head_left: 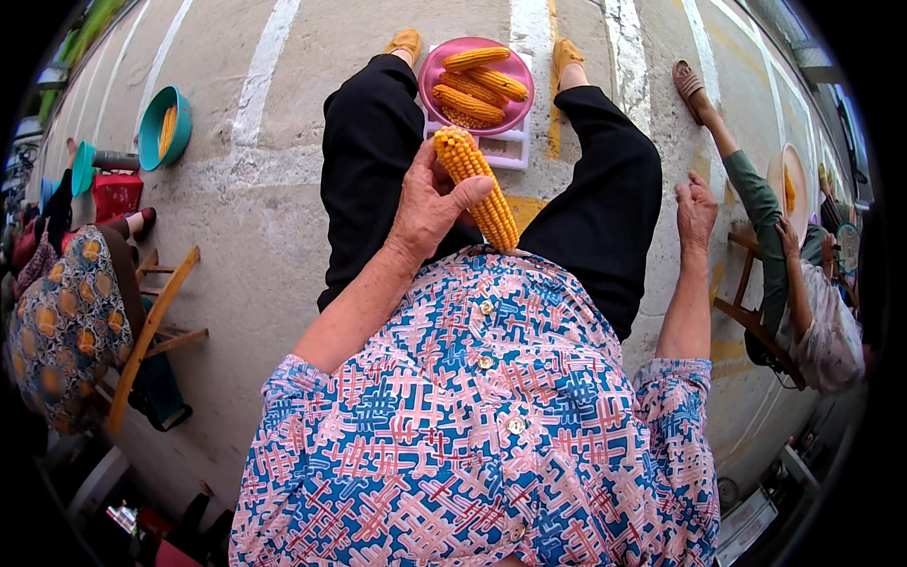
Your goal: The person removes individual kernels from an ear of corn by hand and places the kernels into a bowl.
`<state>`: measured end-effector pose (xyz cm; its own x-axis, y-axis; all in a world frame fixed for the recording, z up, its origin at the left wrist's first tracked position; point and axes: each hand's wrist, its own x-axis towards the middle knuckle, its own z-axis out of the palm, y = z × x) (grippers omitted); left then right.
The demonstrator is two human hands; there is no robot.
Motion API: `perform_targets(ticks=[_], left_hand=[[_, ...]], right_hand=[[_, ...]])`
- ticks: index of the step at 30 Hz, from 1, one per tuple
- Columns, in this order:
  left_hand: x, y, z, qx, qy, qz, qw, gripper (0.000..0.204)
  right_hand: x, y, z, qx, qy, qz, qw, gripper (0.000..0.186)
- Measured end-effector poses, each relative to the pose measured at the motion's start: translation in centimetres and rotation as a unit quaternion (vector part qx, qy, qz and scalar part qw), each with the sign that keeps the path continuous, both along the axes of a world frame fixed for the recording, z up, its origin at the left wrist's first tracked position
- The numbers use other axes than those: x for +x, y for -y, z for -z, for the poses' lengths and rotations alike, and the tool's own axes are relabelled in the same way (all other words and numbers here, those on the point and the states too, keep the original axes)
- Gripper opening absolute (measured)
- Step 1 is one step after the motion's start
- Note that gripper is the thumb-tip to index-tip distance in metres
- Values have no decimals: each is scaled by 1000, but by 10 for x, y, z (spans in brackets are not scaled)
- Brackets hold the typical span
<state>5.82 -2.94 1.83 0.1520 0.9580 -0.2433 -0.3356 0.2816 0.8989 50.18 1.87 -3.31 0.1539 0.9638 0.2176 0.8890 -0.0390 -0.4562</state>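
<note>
My left hand [430, 203] is wrapped round a yellow corn cob [480, 198] held tilted in front of my shirt, its rows of kernels facing up. Just beyond its upper end, between my feet, is a pink basin [522, 66] with several corn cobs [472, 94] and some loose kernels [461, 119] in it. The basin rests on a low whitish-lilac stand [510, 154]. Out to the right, past my knee, my right hand [696, 210] is held with its fingers curled in; whether anything is inside them is hidden.
On the left a seated person [80, 312] is beside a wooden chair [156, 331], with a teal basin [181, 132] holding corn farther off. To the right, another person [775, 227] sits near a pale round tray [795, 189]. White and yellow lines cross the concrete ground [255, 227].
</note>
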Motion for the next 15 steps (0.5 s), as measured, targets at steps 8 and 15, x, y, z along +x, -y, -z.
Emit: perform_targets(ticks=[8,15], left_hand=[[-10,-7,10,-99,158,-30,982,40],[-21,-8,22,-153,334,-50,929,38]], right_hand=[[-63,19,-45,-24,-239,114,964,32],[-155,31,-102,-67,-384,-70,918,16]])
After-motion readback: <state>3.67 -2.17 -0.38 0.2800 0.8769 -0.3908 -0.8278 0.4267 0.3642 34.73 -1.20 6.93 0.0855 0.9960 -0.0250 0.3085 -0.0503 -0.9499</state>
